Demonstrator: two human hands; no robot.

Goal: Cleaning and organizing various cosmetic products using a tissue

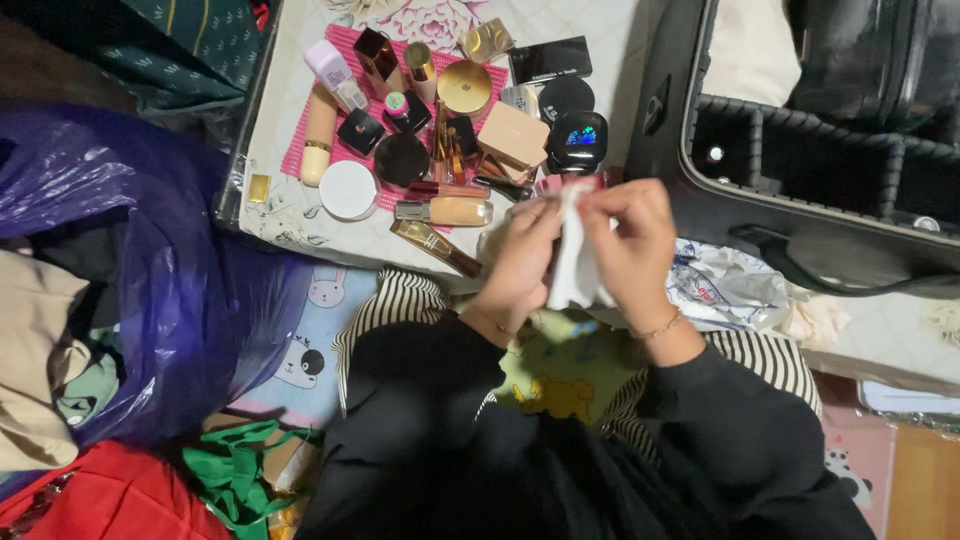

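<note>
Both hands, left (522, 262) and right (633, 245), pinch a soft, crumpled white cloth (574, 265) between them.

Cosmetics crowd a pink mat (300, 150): gold compact (465, 88), white round jar (348, 190), black palette (550, 60). Purple plastic bag (200, 290) sits left, open black case (800, 170) right.

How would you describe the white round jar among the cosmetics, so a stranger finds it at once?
Look at the pink mat covered with cosmetics, above the hands. At its lower left edge sits the white round jar. Its neighbours are gold, black or beige; it alone is plain white.
</note>
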